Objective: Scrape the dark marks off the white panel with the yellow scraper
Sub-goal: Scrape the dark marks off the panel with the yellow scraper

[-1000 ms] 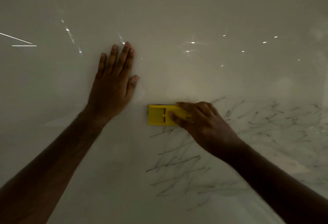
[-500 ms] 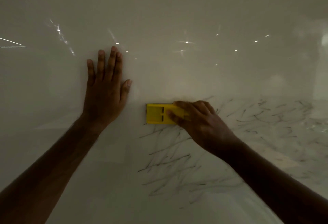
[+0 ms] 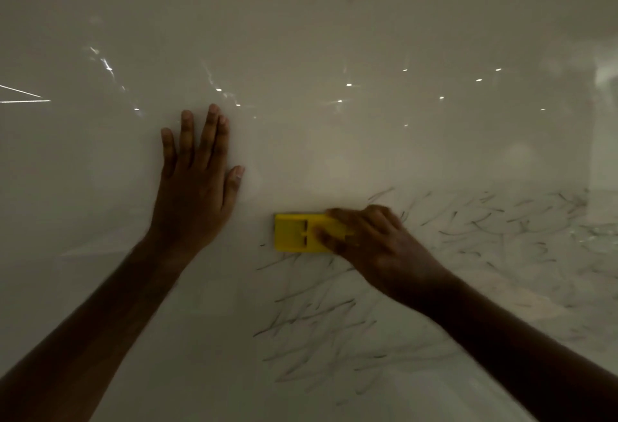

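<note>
Scraper (image 3: 297, 232) lay flat on panel (image 3: 334, 37), upper left edge of marks (image 3: 317, 314). I saw right hand (image 3: 371, 241) gripping its right end; left hand (image 3: 197, 194) flat, fingers straight, pressing panel beside it.

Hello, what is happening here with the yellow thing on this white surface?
A person is cleaning dark marks off a white panel. The right hand holds a yellow scraper flat on the panel, at the upper left edge of the scribbled area. The left hand rests open on the clean part beside it, fingers straight. Many marks remain below the scraper and off to the right.
</note>
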